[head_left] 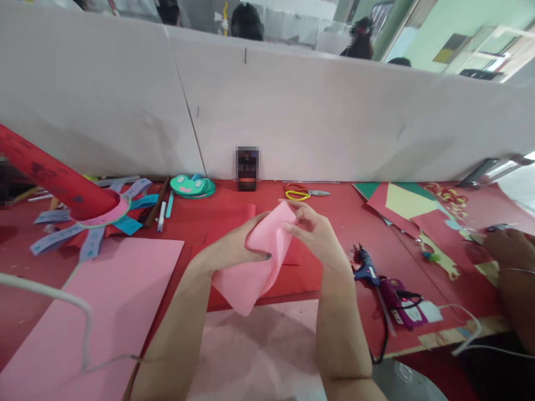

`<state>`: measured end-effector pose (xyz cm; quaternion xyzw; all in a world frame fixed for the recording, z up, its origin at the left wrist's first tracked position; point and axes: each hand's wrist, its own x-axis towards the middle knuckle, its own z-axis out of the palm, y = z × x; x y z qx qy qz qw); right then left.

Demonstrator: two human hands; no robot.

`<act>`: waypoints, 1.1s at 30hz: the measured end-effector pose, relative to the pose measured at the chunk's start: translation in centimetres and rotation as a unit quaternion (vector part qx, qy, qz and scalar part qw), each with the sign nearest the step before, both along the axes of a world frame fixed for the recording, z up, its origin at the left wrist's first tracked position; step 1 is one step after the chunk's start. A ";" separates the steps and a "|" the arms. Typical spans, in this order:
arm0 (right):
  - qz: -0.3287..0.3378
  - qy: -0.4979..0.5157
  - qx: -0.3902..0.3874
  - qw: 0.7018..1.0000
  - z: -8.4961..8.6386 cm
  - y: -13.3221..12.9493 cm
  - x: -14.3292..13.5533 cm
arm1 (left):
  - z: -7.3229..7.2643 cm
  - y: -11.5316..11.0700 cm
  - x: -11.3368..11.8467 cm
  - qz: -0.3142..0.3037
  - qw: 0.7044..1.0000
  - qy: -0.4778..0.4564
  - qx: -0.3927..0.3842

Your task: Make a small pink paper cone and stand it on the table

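Note:
A folded piece of pink paper is held up in the middle, over red sheets on the red table. My left hand grips its left side, thumb on the near face and fingers partly hidden behind it. At the paper's upper right corner, my right hand pinches the edge between thumb and fingers. Beyond the paper lie scissors with yellow and red handles.
Left are a large pink sheet, a red paper tube and green cutouts. A phone leans on the white partition. Right are a glue gun, a purple power strip, coloured papers and another person's hand.

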<state>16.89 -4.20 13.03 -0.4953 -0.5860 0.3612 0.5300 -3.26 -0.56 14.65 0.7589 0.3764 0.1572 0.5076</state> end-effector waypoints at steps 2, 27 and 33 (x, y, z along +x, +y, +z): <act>-0.023 -0.009 0.008 1.000 -0.2 0.2 -0.2 | 0.1 -0.1 0.1 0.008 1.000 0.006 0.016; -0.385 0.238 0.097 0.887 -1.8 2.1 0.5 | -3.4 2.6 0.9 0.401 0.872 -0.168 0.224; -0.351 0.328 0.074 0.874 -2.4 2.7 1.2 | -3.4 3.6 -0.3 0.351 0.914 -0.203 -0.004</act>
